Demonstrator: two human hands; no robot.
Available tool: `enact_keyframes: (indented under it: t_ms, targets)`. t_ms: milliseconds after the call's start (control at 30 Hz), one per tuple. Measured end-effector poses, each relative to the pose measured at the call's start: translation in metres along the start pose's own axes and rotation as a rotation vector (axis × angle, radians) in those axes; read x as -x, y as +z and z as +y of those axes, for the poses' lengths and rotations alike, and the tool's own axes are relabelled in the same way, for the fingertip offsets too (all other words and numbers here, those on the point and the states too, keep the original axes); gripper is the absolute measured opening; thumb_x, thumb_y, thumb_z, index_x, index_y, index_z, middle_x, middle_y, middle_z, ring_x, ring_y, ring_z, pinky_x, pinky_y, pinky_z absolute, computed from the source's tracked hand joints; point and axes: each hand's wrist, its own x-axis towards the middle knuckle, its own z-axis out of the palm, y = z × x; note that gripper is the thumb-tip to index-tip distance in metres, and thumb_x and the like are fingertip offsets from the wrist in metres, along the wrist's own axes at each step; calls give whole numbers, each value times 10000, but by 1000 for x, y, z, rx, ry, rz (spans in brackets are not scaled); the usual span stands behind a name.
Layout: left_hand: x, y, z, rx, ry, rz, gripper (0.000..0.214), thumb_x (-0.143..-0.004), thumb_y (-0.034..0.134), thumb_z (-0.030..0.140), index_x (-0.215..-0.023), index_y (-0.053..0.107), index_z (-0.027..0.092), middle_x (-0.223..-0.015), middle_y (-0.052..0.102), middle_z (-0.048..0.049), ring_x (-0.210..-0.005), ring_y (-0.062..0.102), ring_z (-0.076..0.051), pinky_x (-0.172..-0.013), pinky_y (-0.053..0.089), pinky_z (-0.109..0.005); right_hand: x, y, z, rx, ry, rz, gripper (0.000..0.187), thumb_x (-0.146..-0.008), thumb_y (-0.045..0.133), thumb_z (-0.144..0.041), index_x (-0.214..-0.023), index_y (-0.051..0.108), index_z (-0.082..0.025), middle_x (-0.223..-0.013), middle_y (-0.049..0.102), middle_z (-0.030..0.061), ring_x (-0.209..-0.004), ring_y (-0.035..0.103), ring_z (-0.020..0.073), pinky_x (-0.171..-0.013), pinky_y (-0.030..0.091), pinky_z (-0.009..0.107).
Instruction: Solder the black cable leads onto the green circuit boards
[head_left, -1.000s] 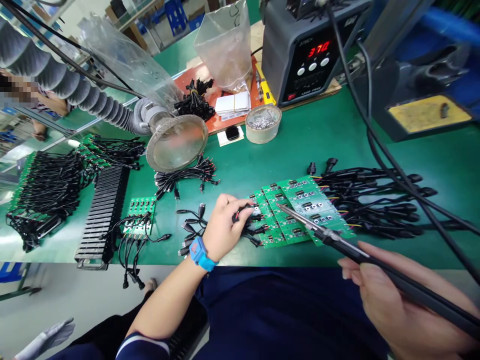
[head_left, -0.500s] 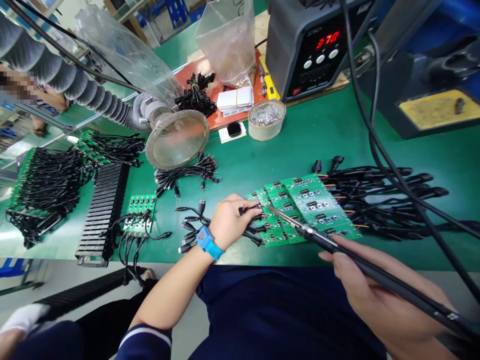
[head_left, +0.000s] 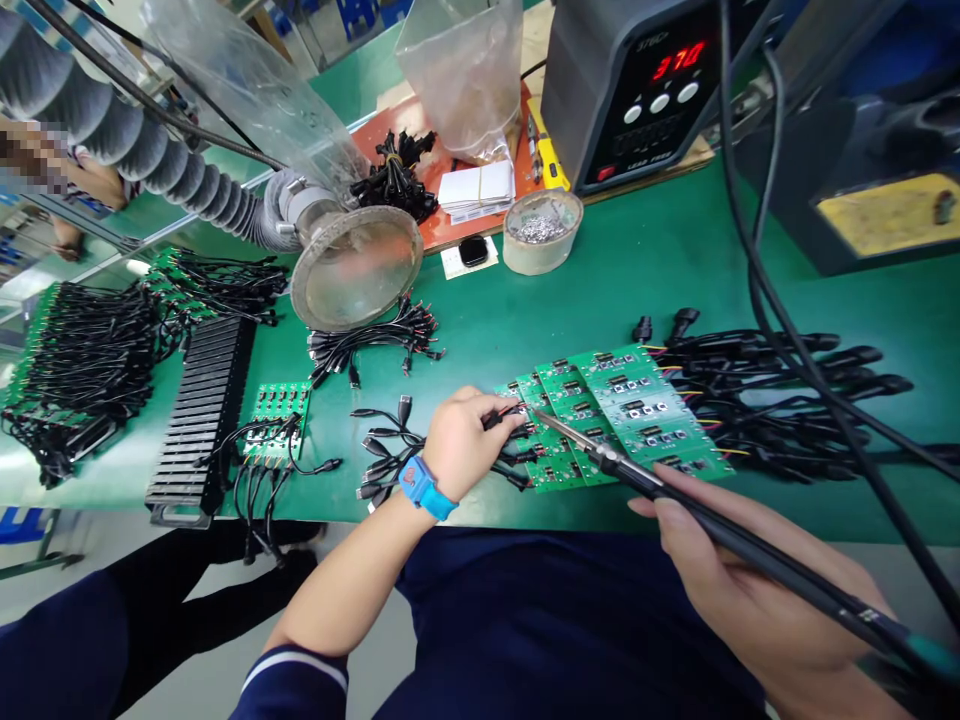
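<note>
My left hand [head_left: 469,435], with a blue watch on its wrist, pinches a short black cable [head_left: 501,412] at the left edge of the green circuit boards [head_left: 643,408]. My right hand [head_left: 739,570] is wrapped round a soldering iron [head_left: 637,478] like a pen. Its tip points left, just over the boards near the pinched cable end; whether it touches cannot be made out. Several boards lie overlapped, with black connector cables [head_left: 795,400] running off to the right. More black USB cables [head_left: 386,445] spread out left of my left hand.
Behind stand a soldering station [head_left: 637,100] reading 370, a round tin of solder bits [head_left: 541,235] and a fume extractor hood [head_left: 356,268]. At left are a black slotted rack [head_left: 199,415] and stacked wired boards [head_left: 86,360]. The iron's cord [head_left: 795,340] hangs across the right side.
The view has shifted slightly. Both hands keep their hold, the iron tip still by the cable end. A gloved hand at the lower left has gone out of view.
</note>
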Motion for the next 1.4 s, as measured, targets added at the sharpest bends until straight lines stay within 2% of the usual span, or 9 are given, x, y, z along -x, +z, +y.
enact_keyframes:
  t_ms: [167, 333, 533, 767, 967, 1133, 1400]
  targets:
    - [1, 1, -1, 12, 8, 1, 153, -741, 686, 217, -887, 694, 174, -726, 619, -13, -676, 578, -115, -676, 478, -222, -3, 0, -4, 33, -10, 10, 208, -790, 602, -209, -995, 621, -233, -785, 670, -28, -591, 629, 120, -611, 521, 225]
    - [1, 1, -2, 26, 18, 6, 161, -739, 688, 222, -896, 694, 185, -711, 611, -6, -659, 572, -114, -659, 479, -226, -2, 0, -3, 25, 12, 13, 233, -780, 611, -197, -1009, 618, -240, -798, 671, -29, -606, 633, 126, -532, 506, 223]
    - [1, 1, -2, 30, 25, 15, 164, -740, 687, 217, -897, 694, 174, -715, 612, -14, -658, 567, -113, -666, 480, -227, -3, -1, -5, 73, -16, -21, 181, -804, 584, -216, -983, 615, -218, -785, 674, -26, -583, 626, 114, -608, 518, 212]
    - [2, 1, -2, 49, 26, 13, 167, -738, 687, 201, -901, 694, 165, -732, 616, -19, -645, 561, -103, -669, 483, -224, 7, -5, 4, 6, 57, 5, 301, -763, 616, -201, -1060, 607, -245, -764, 670, -20, -572, 624, 139, -500, 512, 231]
    - [1, 2, -2, 63, 26, 22, 166, -731, 695, 203, -895, 695, 175, -734, 625, -15, -655, 569, -108, -667, 485, -225, 5, -1, 7, -16, 36, -8, 334, -754, 619, -188, -1077, 598, -269, -814, 672, -23, -625, 636, 152, -497, 516, 239]
    - [4, 5, -3, 82, 32, 66, 155, -733, 693, 206, -886, 697, 182, -740, 629, -19, -685, 581, -117, -689, 489, -235, 1, 2, 5, 81, -40, -1, 293, -764, 615, -200, -1053, 608, -250, -786, 672, -32, -606, 631, 135, -562, 527, 230]
    - [5, 8, -3, 60, 36, 108, 141, -730, 697, 217, -867, 695, 188, -737, 620, -15, -697, 582, -124, -689, 487, -244, 3, 3, 7, 24, -17, 2, 346, -748, 628, -159, -1075, 598, -267, -820, 672, -36, -628, 636, 135, -570, 525, 238]
